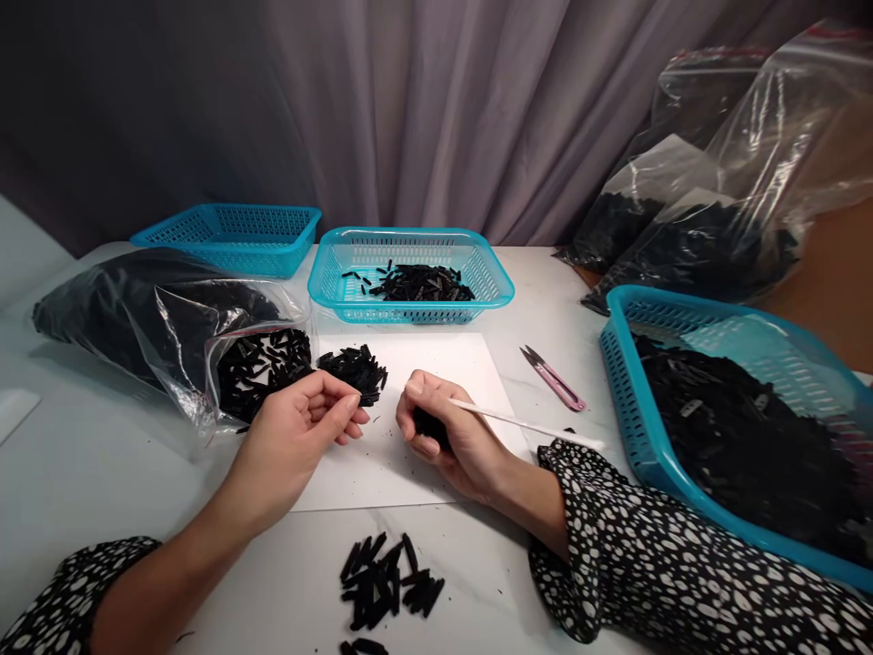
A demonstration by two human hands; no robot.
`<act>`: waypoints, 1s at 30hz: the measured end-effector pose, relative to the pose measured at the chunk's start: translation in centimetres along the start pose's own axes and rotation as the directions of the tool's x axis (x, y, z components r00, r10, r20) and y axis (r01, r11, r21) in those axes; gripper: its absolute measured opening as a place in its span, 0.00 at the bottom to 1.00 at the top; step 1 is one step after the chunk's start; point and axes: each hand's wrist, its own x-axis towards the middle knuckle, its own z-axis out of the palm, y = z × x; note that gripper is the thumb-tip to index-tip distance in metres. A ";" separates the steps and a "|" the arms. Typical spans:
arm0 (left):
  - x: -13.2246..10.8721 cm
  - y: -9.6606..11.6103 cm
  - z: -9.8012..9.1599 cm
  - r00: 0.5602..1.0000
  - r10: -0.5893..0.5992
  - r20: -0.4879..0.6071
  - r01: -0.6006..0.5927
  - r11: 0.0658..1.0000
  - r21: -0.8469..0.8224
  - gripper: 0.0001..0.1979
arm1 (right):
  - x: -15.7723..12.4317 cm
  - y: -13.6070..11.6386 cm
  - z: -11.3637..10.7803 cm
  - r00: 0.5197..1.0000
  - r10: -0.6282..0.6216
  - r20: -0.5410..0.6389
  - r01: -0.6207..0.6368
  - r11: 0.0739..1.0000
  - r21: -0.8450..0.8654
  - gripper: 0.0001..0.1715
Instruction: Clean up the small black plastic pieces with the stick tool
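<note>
My left hand (306,437) is closed in a pinch, thumb against forefinger, over the edge of a heap of small black strips (355,368). Whatever lies between those fingertips is too small to make out. Opposite it, my right hand (454,428) curls around a dark clump of black pieces (431,428). A thin white stick (525,422) rests between its thumb and forefinger, pointing back over the wrist. Both hands hover above a white sheet (402,478). Nearer to me, a loose pile of black strips (388,582) lies on the table.
An open clear bag (170,318) spills black strips at left. Behind stand two blue baskets, one holding strips (327,296), the other (273,264) at back left. Pink thread snips (556,377) lie right, near a large filled blue basket (617,391) and zip bags (716,218).
</note>
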 end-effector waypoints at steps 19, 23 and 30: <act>-0.9 0.1 0.4 0.992 0.013 0.128 0.000 0.995 -0.099 0.11 | -0.2 0.0 0.4 1.000 0.009 -0.018 -0.011 0.988 -0.157 0.15; -0.9 0.1 0.4 0.990 -0.007 0.143 0.023 0.994 -0.108 0.11 | -0.3 0.0 0.3 1.000 0.008 -0.006 -0.008 0.991 -0.133 0.14; -0.6 0.1 0.1 0.988 -0.014 0.155 0.030 0.994 -0.102 0.13 | -0.4 -0.1 0.3 1.000 -0.007 -0.001 0.007 0.997 -0.083 0.14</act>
